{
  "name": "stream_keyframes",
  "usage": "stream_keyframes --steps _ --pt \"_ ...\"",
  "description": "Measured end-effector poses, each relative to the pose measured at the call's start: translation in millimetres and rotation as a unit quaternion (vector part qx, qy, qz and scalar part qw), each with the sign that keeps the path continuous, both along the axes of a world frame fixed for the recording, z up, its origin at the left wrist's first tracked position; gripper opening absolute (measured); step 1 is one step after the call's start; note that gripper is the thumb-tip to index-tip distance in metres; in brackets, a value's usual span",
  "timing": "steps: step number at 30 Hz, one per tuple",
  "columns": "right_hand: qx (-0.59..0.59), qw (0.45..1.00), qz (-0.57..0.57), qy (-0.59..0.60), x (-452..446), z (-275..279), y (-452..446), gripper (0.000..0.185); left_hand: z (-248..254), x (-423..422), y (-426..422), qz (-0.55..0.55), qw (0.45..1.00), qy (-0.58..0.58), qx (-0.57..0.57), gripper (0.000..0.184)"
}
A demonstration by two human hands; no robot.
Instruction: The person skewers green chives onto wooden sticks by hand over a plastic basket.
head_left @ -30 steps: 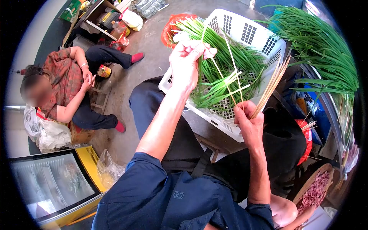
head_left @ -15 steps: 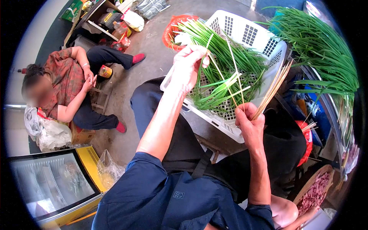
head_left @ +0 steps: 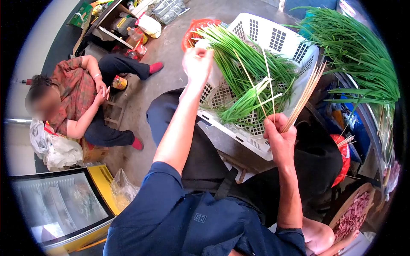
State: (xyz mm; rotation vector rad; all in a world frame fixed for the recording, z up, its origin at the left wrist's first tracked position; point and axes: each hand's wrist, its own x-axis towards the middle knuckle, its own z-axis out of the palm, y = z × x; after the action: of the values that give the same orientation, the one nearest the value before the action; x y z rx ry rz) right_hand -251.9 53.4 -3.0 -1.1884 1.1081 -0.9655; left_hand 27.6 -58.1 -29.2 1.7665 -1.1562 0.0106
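My right hand is closed on a bundle of thin wooden skewers. Two of the sticks point up and left from its fingertips, with a small bunch of green stalks threaded across them. My left hand is raised at the left side of the white plastic basket, by the pale ends of the long green stalks lying in it. Its fingers are bent together near those ends; whether they pinch a stalk cannot be made out.
A seated person is at the left, hands together. A glass-topped freezer stands at lower left. More greens lie on a surface at the right. A basket of reddish pieces and another person's arm are at lower right.
My left hand has moved left and up, away from the skewer tips and the threaded bunch, to the stalk ends. My right hand has hardly moved and still holds the skewers.
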Motion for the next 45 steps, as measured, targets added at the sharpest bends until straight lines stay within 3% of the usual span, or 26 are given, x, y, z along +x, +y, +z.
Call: stream_keyframes --steps 1,3,5,6,9,12,14,16,17,18,21,24,26,28,32,40,45 --pt "0.003 1.000 0.004 0.005 0 2 0 0.011 -7 14 -10 0.061 0.994 -0.087 -0.007 0.026" --pt "0.008 1.000 0.008 0.010 1 3 1 0.011 -22 34 -32 0.069 0.995 -0.071 0.025 0.027" --pt "0.000 1.000 0.010 0.009 1 3 2 0.011 -34 43 -51 0.037 0.997 0.060 0.031 0.024" --pt "0.000 1.000 0.007 0.010 0 3 1 0.011 -31 39 -52 0.034 0.997 0.060 0.032 0.024" --pt "0.000 1.000 0.007 0.016 -2 2 0 0.011 -27 30 -56 -0.021 0.944 0.325 -0.046 0.013" --pt "0.001 1.000 0.007 0.003 -2 0 1 0.010 -30 31 -50 -0.044 0.920 0.384 -0.067 0.010" --pt "-0.006 1.000 0.004 0.003 1 1 1 0.010 -11 19 -32 -0.032 0.918 0.388 -0.073 0.010" --pt "-0.002 1.000 0.006 0.007 0 1 1 0.011 4 11 -19 -0.052 0.913 0.373 -0.155 0.012" --pt "0.003 1.000 0.008 0.011 0 2 1 0.011 5 18 -19 -0.028 0.940 0.297 -0.167 0.011" --pt "0.002 1.000 0.008 0.011 0 2 1 0.011 12 17 -15 -0.028 0.940 0.297 -0.167 0.011" --pt "-0.007 1.000 0.012 0.028 0 5 4 0.011 51 7 4 -0.167 0.887 0.322 -0.286 0.008" --pt "0.004 1.000 0.011 0.018 0 7 5 0.011 72 -6 19 -0.237 0.851 0.389 -0.259 0.008" --pt "0.002 1.000 0.014 0.014 0 7 5 0.010 65 -7 23 -0.254 0.857 0.377 -0.241 0.007" --pt "0.000 1.000 0.018 0.008 0 5 5 0.010 60 -19 30 -0.309 0.820 0.441 -0.192 0.006" --pt "-0.002 1.000 0.029 -0.002 -1 4 6 0.010 47 -35 38 -0.324 0.809 0.477 -0.112 0.006" --pt "-0.004 1.000 0.030 0.004 0 3 5 0.010 46 -49 38 -0.351 0.752 0.547 -0.113 0.007" --pt "0.000 1.000 0.031 -0.006 1 3 5 0.010 50 -52 40 -0.349 0.751 0.549 -0.111 0.004"
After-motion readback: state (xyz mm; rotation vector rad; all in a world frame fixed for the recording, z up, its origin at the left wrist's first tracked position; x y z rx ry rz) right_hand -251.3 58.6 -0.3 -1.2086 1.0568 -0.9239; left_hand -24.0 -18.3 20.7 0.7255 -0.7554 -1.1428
